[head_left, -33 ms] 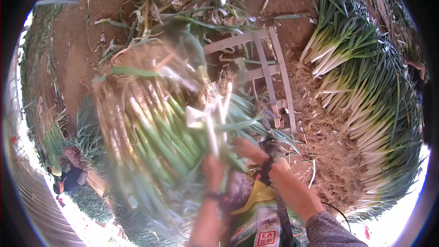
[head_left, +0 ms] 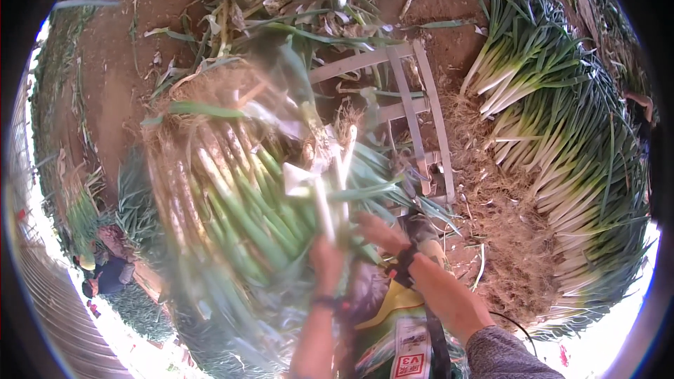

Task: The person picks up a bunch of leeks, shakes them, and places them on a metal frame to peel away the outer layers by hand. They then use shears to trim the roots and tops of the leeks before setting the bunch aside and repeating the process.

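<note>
My left hand (head_left: 327, 260) is closed around the white shaft of a long green onion (head_left: 322, 203), held upright with its roots toward the far side. A loose white strip of peel sticks out beside the shaft. My right hand (head_left: 381, 233) is just right of it, fingers pointing left toward the stalks and green leaves; blur hides whether they grip anything. A second pale stalk (head_left: 347, 158) stands close to the held one. Left of my hands lies a big pile of unpeeled green onions (head_left: 232, 182), roots away from me, leaf ends toward me.
A slatted frame (head_left: 430, 119) lies beyond my right hand. Peeled green onions (head_left: 547, 133) form a long row at the right, beside a heap of root trimmings (head_left: 516, 238). Leaf scraps (head_left: 281, 0) litter the soil at the far side. Another person (head_left: 111, 277) is at the lower left.
My right hand and wrist have shifted very slightly left. The held green onion has tipped a touch left; my left hand stays almost in place.
</note>
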`<action>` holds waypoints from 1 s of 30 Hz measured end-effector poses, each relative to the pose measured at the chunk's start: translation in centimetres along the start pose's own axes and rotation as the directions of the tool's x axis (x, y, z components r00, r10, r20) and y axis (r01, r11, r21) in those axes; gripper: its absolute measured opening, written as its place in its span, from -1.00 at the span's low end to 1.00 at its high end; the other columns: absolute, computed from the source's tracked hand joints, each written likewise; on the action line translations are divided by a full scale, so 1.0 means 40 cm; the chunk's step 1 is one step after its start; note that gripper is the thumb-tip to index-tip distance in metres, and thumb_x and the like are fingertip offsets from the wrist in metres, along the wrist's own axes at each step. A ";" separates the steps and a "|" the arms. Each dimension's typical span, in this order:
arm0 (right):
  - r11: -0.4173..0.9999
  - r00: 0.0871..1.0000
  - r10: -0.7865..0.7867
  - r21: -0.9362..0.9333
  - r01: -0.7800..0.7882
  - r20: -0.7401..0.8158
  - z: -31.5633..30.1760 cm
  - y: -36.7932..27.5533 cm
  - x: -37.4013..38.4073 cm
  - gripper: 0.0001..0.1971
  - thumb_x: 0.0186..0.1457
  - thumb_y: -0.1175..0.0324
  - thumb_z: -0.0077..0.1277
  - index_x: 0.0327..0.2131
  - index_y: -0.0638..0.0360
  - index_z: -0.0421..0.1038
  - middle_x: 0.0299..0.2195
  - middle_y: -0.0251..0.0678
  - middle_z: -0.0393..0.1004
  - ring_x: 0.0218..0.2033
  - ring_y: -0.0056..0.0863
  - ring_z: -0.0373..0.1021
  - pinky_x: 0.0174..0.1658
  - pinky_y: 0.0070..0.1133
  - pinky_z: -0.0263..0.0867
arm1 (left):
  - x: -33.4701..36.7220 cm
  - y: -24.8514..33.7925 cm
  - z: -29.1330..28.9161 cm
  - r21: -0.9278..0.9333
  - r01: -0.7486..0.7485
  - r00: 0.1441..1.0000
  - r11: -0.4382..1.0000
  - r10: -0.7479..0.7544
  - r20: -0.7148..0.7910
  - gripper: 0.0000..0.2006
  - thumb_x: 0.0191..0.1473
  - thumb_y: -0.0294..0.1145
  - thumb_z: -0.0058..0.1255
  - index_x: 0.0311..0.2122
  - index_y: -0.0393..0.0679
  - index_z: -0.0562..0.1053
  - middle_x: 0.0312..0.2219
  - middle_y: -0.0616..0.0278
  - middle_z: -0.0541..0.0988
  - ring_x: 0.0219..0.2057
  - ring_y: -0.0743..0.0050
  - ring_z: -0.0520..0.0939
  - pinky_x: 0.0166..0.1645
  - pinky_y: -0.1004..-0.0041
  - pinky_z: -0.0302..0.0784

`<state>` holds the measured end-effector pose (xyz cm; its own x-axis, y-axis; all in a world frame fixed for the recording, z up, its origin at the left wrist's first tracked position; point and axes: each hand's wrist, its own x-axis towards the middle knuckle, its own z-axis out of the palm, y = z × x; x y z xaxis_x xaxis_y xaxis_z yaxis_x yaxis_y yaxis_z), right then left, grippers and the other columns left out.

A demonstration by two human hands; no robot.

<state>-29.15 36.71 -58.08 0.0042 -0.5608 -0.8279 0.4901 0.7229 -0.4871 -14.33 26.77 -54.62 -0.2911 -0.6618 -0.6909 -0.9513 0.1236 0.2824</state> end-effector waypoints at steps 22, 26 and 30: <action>0.981 0.993 -0.116 0.156 0.114 0.006 0.097 -0.280 -0.183 -0.61 0.04 0.15 0.26 -0.18 0.25 0.46 -0.43 -0.44 0.44 -0.50 -0.64 0.33 -0.51 -0.67 0.25 | -0.144 0.091 -0.429 -0.708 0.174 0.983 0.685 -0.080 0.164 -0.58 0.01 -0.37 0.17 -0.08 -0.40 0.37 -0.44 0.14 0.55 -0.56 0.49 0.52 -0.46 0.50 0.45; 0.962 0.978 -0.188 0.219 0.166 0.087 0.105 -0.247 -0.180 -0.57 0.07 0.08 0.22 -0.12 0.21 0.46 -0.43 -0.43 0.45 -0.48 -0.62 0.36 -0.48 -0.63 0.29 | -0.135 0.117 -0.454 -0.661 0.277 0.941 0.697 -0.057 0.334 -0.56 0.03 -0.33 0.20 -0.03 -0.32 0.38 -0.34 0.18 0.56 -0.50 0.52 0.56 -0.47 0.55 0.49; 0.920 0.967 -0.189 0.374 0.115 0.169 0.121 -0.227 -0.207 -0.50 0.23 0.04 0.02 0.08 0.20 0.41 -0.29 -0.28 0.57 -0.37 -0.60 0.49 -0.48 -0.59 0.42 | -0.144 0.085 -0.345 -0.530 0.211 0.968 0.822 -0.101 0.228 -0.61 -0.04 -0.27 0.29 -0.10 -0.19 0.50 -0.35 0.30 0.59 -0.39 0.50 0.59 -0.35 0.48 0.52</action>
<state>-29.41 32.83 -45.45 0.0583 -0.7472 -0.6620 0.7775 0.4500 -0.4394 -14.47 20.80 -40.51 -0.2087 -0.4845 -0.8495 -0.7892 -0.4295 0.4389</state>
